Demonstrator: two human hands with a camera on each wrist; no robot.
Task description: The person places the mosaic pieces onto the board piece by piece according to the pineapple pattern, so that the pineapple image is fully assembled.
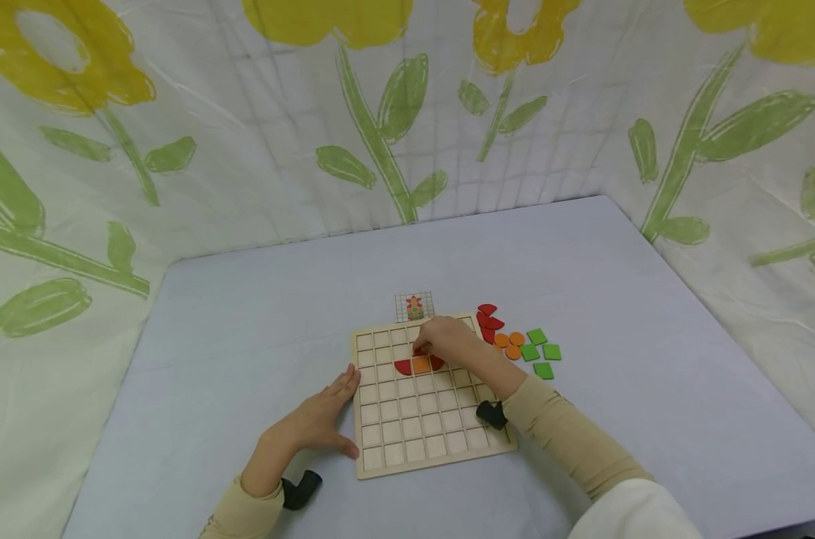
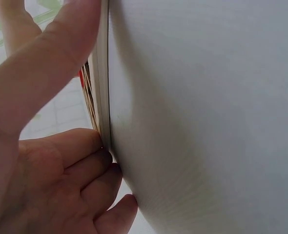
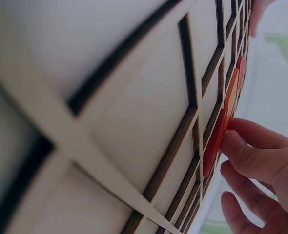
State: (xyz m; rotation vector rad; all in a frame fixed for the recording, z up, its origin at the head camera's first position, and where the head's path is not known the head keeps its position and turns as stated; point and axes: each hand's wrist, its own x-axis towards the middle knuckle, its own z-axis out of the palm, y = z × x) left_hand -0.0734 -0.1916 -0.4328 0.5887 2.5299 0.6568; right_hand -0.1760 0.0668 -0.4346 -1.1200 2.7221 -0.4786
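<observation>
A wooden grid board (image 1: 388,474) lies on the table. On it, an orange square (image 1: 421,364) sits in a cell between two red quarter-round pieces, one on its left (image 1: 403,367) and one on its right (image 1: 437,362). My right hand (image 1: 450,340) is over the upper middle of the board, pinching a small red piece (image 1: 417,349) just above the orange square. Its shape is mostly hidden by the fingers. My left hand (image 1: 319,418) rests along the board's left edge, fingers extended and thumb apart; the left wrist view shows fingertips (image 2: 105,146) at the board's side.
A small pattern card (image 1: 414,306) lies just beyond the board's far edge. To the right are loose red pieces (image 1: 491,323), orange rounds (image 1: 513,352) and green squares (image 1: 543,370). A flowered curtain (image 1: 245,150) hangs behind the table (image 1: 259,299).
</observation>
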